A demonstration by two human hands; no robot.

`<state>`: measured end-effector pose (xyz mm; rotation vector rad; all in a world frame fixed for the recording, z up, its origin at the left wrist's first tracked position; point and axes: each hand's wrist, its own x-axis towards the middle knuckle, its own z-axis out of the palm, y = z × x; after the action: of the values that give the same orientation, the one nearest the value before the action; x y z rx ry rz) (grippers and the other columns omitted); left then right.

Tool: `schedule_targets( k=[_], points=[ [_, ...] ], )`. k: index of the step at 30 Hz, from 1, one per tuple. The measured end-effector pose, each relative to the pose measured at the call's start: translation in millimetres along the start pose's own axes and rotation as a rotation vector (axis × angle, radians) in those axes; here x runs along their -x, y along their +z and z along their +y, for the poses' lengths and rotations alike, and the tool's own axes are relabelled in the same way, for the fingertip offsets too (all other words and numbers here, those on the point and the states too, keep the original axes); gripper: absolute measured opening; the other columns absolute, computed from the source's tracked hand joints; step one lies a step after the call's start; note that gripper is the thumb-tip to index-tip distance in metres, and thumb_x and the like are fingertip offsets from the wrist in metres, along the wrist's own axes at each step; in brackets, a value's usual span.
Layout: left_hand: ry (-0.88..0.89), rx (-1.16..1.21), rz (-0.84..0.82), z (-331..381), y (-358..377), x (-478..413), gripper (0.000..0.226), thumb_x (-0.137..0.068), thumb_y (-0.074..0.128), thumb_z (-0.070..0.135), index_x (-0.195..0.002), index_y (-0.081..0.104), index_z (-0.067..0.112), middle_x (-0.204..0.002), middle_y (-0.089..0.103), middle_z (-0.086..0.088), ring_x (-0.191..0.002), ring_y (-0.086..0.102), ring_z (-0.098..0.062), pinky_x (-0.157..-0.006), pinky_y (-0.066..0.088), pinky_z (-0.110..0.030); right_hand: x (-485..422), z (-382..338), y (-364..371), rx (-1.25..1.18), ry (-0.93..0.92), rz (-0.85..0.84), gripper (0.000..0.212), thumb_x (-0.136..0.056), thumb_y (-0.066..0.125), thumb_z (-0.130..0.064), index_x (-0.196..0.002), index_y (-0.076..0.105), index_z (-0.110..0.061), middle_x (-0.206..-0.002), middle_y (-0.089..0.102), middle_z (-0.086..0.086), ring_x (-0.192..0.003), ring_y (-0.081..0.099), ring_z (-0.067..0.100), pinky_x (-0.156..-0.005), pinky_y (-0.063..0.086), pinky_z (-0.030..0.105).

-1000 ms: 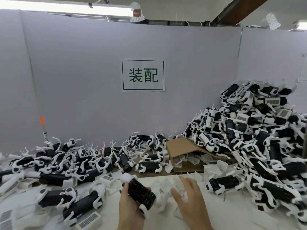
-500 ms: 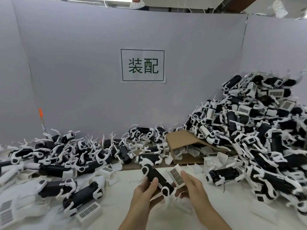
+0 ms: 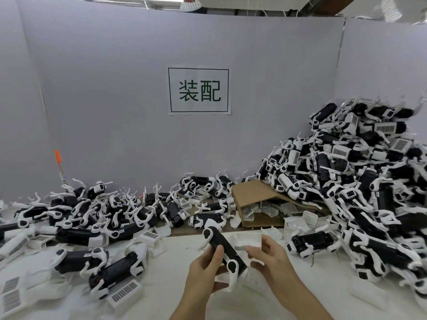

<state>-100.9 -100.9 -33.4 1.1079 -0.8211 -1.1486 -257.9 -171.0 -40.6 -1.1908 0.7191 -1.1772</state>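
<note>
Pressing the white cover (image 3: 248,241) on crooked is my worry: it could jam or slip off the black unit (image 3: 221,247), held tilted above the table (image 3: 161,296). My left hand (image 3: 203,271) wraps the unit, thumb on top. My right hand (image 3: 270,259) pinches the cover just beside it.
</note>
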Motion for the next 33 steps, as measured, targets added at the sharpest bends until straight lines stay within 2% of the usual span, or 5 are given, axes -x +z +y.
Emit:
schedule_targets(
  k=[5,10,16,23,33],
  points=[
    [0.027,-0.023,0.014,-2,-2,-1,0.023,-0.093,0.065,0.04,-0.108,0.073,0.024,-0.095,0.078,0.003,-0.08,0.074,-0.008,-0.055,0.053,-0.023,-2,-5,-5,-0.153,-0.011,-0.007,0.021,-0.064,0.086,-0.009,-0.081,0.079,-0.019,-0.08,0.071,0.004,-0.079,0.071,0.015,-0.08,0.057,0.034],
    [0.044,-0.034,-0.022,-4,-2,0,0.027,-0.093,0.064,0.042,-0.114,0.07,0.026,-0.1,0.078,0.005,-0.091,0.074,-0.011,-0.061,0.055,-0.025,0,-8,-6,-0.195,0.024,-0.028,0.05,-0.073,0.077,-0.027,-0.12,0.069,-0.01,-0.095,0.065,0.01,-0.085,0.067,0.019,-0.083,0.055,0.034],
    [0.051,-0.055,-0.052,-5,-3,3,0.031,-0.092,0.064,0.043,-0.119,0.07,0.027,-0.103,0.078,0.005,-0.095,0.073,-0.011,-0.06,0.052,-0.02,5,-7,1,-0.02,-0.012,-0.027,0.056,-0.073,0.074,-0.042,-0.126,0.066,-0.024,-0.093,0.063,0.01,-0.079,0.057,0.02,-0.062,0.047,0.028],
    [0.049,-0.097,-0.101,-9,0,3,0.031,-0.093,0.064,0.041,-0.12,0.069,0.027,-0.099,0.078,0.005,-0.092,0.074,-0.01,-0.06,0.054,-0.023,8,-3,6,0.112,-0.097,-0.034,0.044,-0.069,0.077,-0.038,-0.088,0.059,-0.003,-0.075,0.057,0.006,-0.07,0.055,0.017,-0.064,0.047,0.029],
    [0.052,-0.134,-0.113,-10,-4,2,0.03,-0.095,0.063,0.039,-0.121,0.069,0.024,-0.098,0.078,0.005,-0.093,0.075,-0.011,-0.061,0.055,-0.024,9,-4,6,0.195,-0.074,-0.129,0.04,-0.077,0.07,-0.034,-0.102,0.067,-0.003,-0.089,0.068,0.012,-0.084,0.064,0.028,-0.078,0.052,0.046]
  ],
)
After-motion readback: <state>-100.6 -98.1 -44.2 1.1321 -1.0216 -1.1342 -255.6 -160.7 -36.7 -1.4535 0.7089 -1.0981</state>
